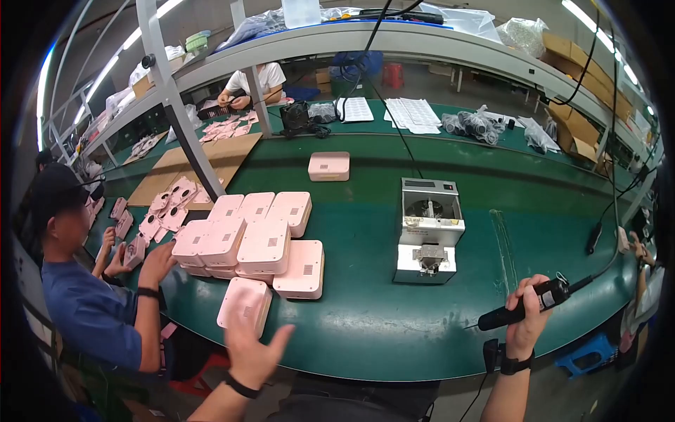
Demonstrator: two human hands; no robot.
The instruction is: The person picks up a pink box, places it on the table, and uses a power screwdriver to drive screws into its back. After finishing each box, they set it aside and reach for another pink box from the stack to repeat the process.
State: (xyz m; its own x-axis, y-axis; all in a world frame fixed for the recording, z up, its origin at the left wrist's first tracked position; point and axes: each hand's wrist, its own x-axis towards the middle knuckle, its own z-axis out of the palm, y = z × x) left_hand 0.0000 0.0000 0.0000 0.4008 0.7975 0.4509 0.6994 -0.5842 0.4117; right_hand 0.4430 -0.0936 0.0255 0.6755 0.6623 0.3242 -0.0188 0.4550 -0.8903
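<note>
My right hand (527, 322) is wrapped round a black electric screwdriver (494, 318), its thin bit pointing left above the green table and its cord running up to the right. Fingers spread, my left hand (251, 352) is at the nearest pink plastic case (257, 296) and partly covers it; whether it touches the case I cannot tell. Behind that case, more pink cases (264, 246) are stacked in a pile, with vent slots on their upper faces.
A grey-white screw feeder (429, 232) stands right of the pile. One pink case (329, 166) sits farther back. At left, a co-worker in blue (91, 309) has a hand at the pile, near pink shells (166, 209). Another person's hand (638, 247) shows at far right.
</note>
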